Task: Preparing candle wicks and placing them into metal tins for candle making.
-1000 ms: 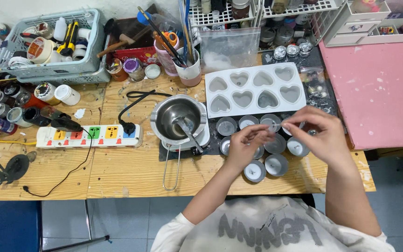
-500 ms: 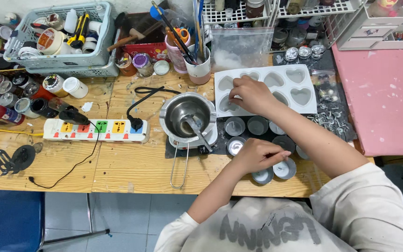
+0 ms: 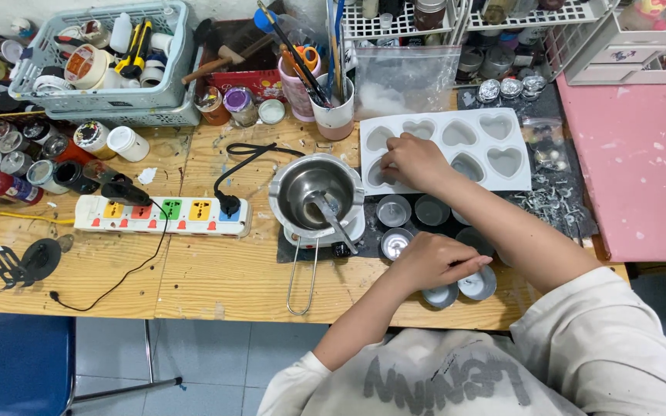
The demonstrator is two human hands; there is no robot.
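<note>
1. Right hand [image 3: 416, 160]: centre of frame, laid on the left end of the white heart mould [image 3: 495, 146]. Fingers curled close together, tips pressed down at a left-hand cavity. Nothing visibly pinched; whatever sits under the fingertips is hidden.
2. Left hand [image 3: 435, 260]: lower centre, palm down over the round tins [image 3: 395, 209]. Fingers bunched, tips touching the rim of the front tin [image 3: 478, 283] near the table [image 3: 117, 270] edge. Probably steadying it; true grip cannot be told.
3. Mould flat on the table, just above the tins in the frame. Likely kept close so that both fall within one short reach.
4. Steel melting pot [image 3: 317, 192]: just left of the tins, on a small base, metal tool leaning inside. Wire handle pointing at the lower edge of the frame, presumably for an easy grab.
5. Power strip [image 3: 163, 216]: left of the pot, black plug seated.
6. Grey basket [image 3: 102, 100] of tapes and tools: upper left, well apart from both hands.
</note>
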